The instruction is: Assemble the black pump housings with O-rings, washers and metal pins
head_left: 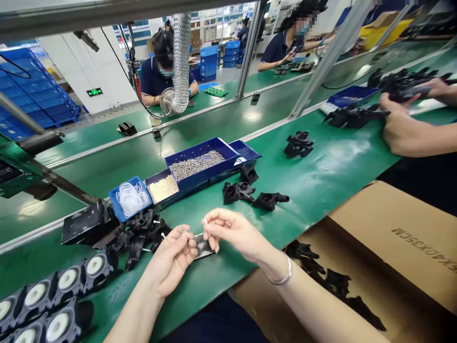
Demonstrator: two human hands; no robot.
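My left hand [176, 262] is closed in a pinch above the green bench, with a tiny pale piece just showing at the fingertips. Facing it, my right hand [232, 234] pinches a small white pin-like piece [205, 222] between thumb and forefinger. The two hands are close together but apart. Beneath them lies a dark flat plate [204, 247], partly hidden by the fingers. Left of my left hand is a pile of black plastic parts [137, 238], several with white pins sticking out.
Behind my hands stand a blue tray of white rings [131, 197], a bin of cream-coloured bits [163, 188] and a blue bin of metal pins [200, 164]. Black housings with white discs [67, 280] line the left. At right are a cardboard box [403, 238] and a co-worker's hand [407, 126].
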